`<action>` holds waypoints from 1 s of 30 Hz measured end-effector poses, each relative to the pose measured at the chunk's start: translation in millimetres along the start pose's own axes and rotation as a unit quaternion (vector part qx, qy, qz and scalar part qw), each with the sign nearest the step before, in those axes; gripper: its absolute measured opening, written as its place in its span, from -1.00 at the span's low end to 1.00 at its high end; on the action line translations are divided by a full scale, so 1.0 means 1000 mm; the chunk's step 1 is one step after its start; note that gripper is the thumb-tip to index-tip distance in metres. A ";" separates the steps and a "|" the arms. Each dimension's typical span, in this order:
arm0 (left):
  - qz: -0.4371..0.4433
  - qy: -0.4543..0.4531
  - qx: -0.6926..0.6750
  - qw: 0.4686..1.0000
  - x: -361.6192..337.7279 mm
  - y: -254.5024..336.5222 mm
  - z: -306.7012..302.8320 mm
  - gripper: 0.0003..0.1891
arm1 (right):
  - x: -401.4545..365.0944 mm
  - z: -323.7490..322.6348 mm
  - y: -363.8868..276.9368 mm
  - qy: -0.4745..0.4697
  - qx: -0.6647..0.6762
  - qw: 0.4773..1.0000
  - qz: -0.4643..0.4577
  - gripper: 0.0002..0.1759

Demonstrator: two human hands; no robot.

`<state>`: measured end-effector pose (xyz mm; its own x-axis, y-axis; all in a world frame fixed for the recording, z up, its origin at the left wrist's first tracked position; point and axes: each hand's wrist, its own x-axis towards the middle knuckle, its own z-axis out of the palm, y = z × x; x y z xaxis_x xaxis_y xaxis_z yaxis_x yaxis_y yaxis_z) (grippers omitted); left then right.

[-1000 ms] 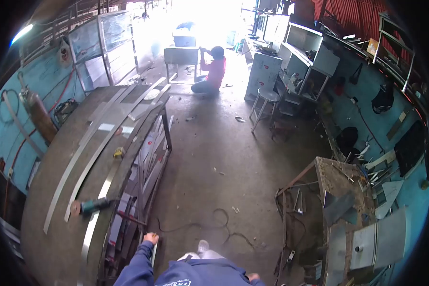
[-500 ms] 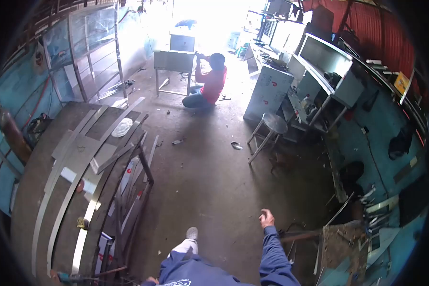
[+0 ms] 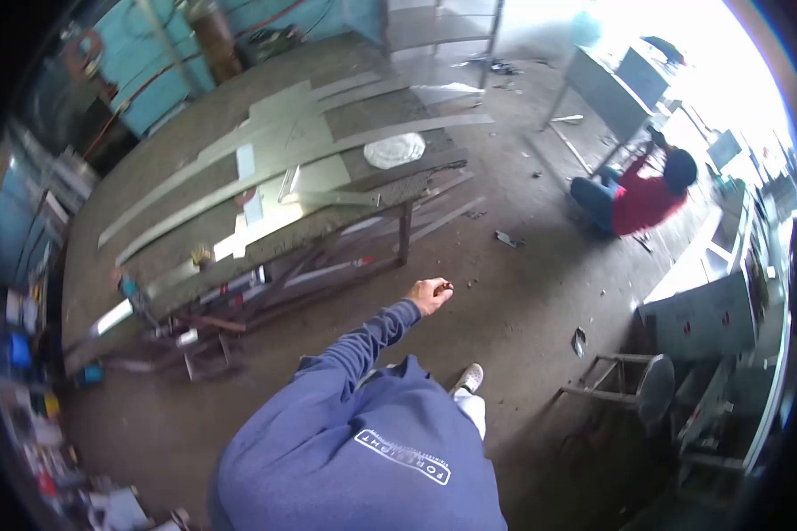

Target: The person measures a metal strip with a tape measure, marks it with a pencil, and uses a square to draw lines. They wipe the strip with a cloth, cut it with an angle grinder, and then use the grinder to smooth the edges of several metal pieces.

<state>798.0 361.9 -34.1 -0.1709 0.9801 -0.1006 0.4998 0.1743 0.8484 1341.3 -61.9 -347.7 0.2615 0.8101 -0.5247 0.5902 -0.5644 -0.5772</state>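
My left hand is stretched out in front of my body over the floor, near the front edge of the worktable. Its fingers are curled together, and whether they hold something small cannot be made out. The hand touches nothing around it. Long flat metal strips lie on the worktable, along with a round whitish bundle and a yellow-black tape measure. My right hand is out of sight beyond my blue shirt.
A person in a red shirt sits low beside a metal sink-like unit. A round-topped stool lies in view at right, near a metal panel. Scraps lie on the floor. Clutter lines the left edge.
My view has turned left, bringing the worktable closer to the middle. My left hand has swung forward into view, while my right hand has left it.
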 end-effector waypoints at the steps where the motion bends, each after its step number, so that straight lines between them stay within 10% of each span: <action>1: -0.019 0.021 -0.009 1.000 -0.003 -0.017 0.024 -0.68 | 0.055 -0.028 -0.008 0.002 -0.006 0.999 -0.034 -0.66; 8: -0.370 0.128 0.107 0.914 -0.166 -0.132 0.099 -0.67 | 0.347 -0.266 -0.390 -0.046 0.027 0.965 -0.257 -0.87; 13: -0.628 0.191 0.070 0.751 -0.254 -0.133 0.124 -0.67 | 0.472 -0.294 -0.630 -0.021 -0.161 0.883 -0.441 -0.76; 30: -0.459 0.505 -0.103 0.724 -0.058 -0.090 0.099 -0.62 | 0.470 -0.006 -1.098 -0.212 -0.330 0.581 -0.713 -0.07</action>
<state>847.4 298.9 -156.2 -0.9363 -0.1263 -0.3276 -0.3366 0.5887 0.7350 820.7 939.6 43.2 -0.9823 0.1875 0.0047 0.1760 0.9302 -0.3222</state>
